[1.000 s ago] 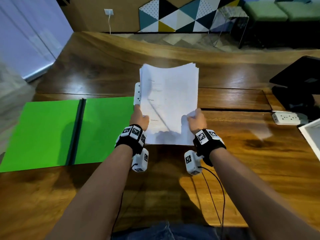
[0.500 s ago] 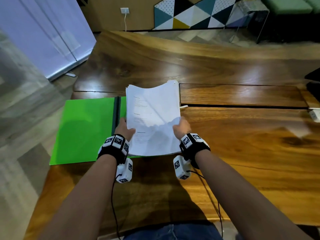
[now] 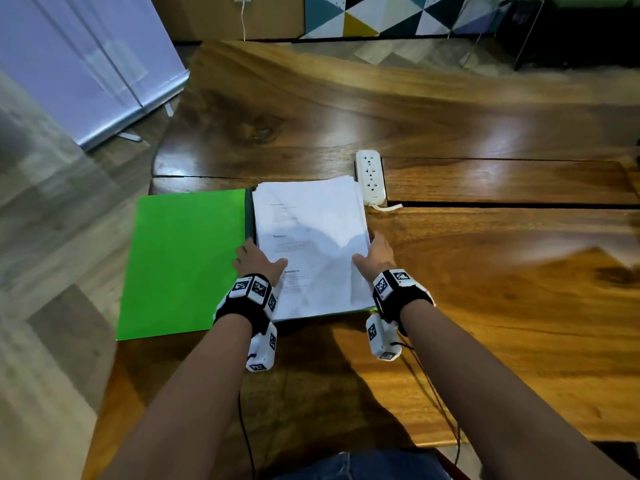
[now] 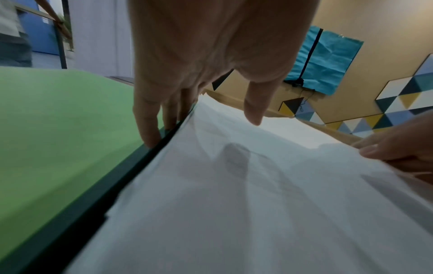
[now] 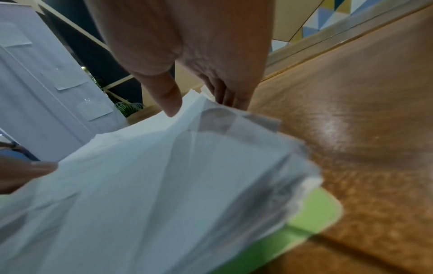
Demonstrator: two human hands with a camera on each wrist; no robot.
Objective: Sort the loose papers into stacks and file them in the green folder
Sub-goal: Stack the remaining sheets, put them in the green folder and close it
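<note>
A green folder (image 3: pixel 183 265) lies open on the wooden table (image 3: pixel 502 278), dark spine in the middle. The white paper stack (image 3: pixel 311 244) lies flat on the folder's right half, sheets slightly fanned at the near right edge (image 5: pixel 293 185). My left hand (image 3: pixel 258 259) is at the stack's left edge; its straight fingers (image 4: pixel 150 133) touch the folder (image 4: pixel 58 129) beside the spine, thumb hovering over the paper (image 4: pixel 257 204). My right hand (image 3: pixel 374 252) flanks the right edge, fingers (image 5: pixel 234 100) straight down alongside the sheets, thumb just over the top sheet.
A white power strip (image 3: pixel 370 178) lies just beyond the stack's far right corner, its cable stub pointing right. The table's left edge runs close to the folder's left cover. Thin black wires hang from both wrist units toward my lap.
The stack was held up in both hands over the table; it has moved left and down and now lies on the folder's right half. Both hands have loosened at its edges.
</note>
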